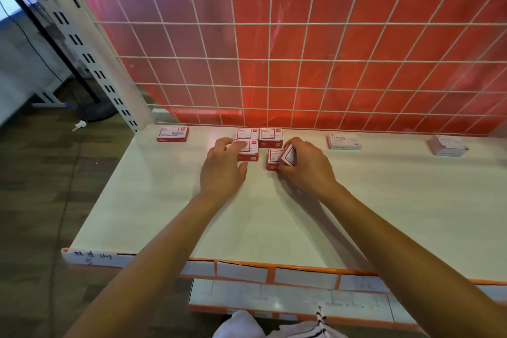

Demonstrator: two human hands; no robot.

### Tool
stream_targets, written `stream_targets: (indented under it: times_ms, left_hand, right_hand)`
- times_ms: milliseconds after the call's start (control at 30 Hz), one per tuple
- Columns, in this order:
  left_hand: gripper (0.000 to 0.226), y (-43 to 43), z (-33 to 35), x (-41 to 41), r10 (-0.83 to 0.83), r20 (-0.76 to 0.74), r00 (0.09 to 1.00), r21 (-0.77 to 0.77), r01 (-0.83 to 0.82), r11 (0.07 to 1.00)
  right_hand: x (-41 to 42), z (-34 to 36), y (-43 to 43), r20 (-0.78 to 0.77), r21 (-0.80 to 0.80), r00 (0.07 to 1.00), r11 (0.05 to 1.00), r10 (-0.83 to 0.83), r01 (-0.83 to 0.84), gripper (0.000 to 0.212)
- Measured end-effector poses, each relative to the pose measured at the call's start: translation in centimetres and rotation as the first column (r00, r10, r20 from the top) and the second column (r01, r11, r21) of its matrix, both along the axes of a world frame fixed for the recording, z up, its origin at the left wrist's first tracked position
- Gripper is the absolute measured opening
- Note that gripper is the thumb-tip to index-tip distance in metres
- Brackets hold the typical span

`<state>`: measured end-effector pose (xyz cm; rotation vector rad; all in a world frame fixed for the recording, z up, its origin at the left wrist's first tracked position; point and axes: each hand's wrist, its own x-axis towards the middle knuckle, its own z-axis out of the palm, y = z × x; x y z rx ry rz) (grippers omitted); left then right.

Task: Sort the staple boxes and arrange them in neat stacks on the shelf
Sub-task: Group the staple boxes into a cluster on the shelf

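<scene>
You are midway through gathering the red boxes, judging by the cluster in the upper middle of the frame on the white shelf (274, 214). Your right hand (306, 166) has its grip pinched on a tilted red box (288, 157), fingers curled over its top and thumb low at its near end. That box leans with one edge up, against or just over the flat red box (273, 160) beside it; whether they touch cannot be told. Your left hand (223, 166) lies with its grip loosely spread, fingers resting on top of the front left red box (251, 151), and it does not appear to clamp it.

Behind these, two back boxes (247, 133) sit side by side against the wire grid (274, 63), touching or nearly so. A lone red box (172, 134) stands well apart at the upper left of the shelf. A white staples box (344, 141) and a pale box (448, 146) sit off to the right, not yet sorted.

The next move likely calls for levelling the tilted box and setting it square on the flat one, edges matched, while your left hand steadies the neighbouring box. After that the stray red box and the two pale ones would want their own stacks.
</scene>
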<state>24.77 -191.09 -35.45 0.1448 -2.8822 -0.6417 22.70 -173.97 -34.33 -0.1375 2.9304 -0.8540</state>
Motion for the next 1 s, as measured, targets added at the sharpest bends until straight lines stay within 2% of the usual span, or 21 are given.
stream_targets:
  times_ms: [233,367,567,800,1000]
  left_hand:
    - [0.053,-0.7,-0.5,-0.4,-0.04,0.015,0.999,0.041,0.039,0.998]
    - [0.052,-1.6,-0.7,-0.8,-0.062,-0.028,0.998,-0.002,0.062,0.998]
    - [0.049,-3.9,-0.3,-1.3,-0.097,-0.06,0.993,-0.027,0.096,0.995]
    - [0.048,-8.3,-0.3,-1.5,-0.062,-0.048,0.997,-0.053,0.06,0.997]
    - [0.047,-12.8,-0.1,-2.3,-0.021,-0.012,1.0,-0.117,0.02,0.993]
  right_hand:
    - [-0.7,0.2,-1.3,-0.043,-0.021,0.999,1.0,-0.009,0.008,0.055]
    - [-1.2,1.0,-1.9,-0.058,-0.045,0.998,0.998,-0.037,0.034,0.054]
    - [-2.0,2.4,-4.5,-0.062,0.006,0.992,0.994,0.114,-0.114,0.054]
    - [-2.8,3.3,-9.2,-0.089,0.063,0.974,0.977,0.211,-0.206,0.055]
    - [-3.8,2.5,-14.1,-0.121,0.09,0.943,0.949,0.311,-0.301,0.038]
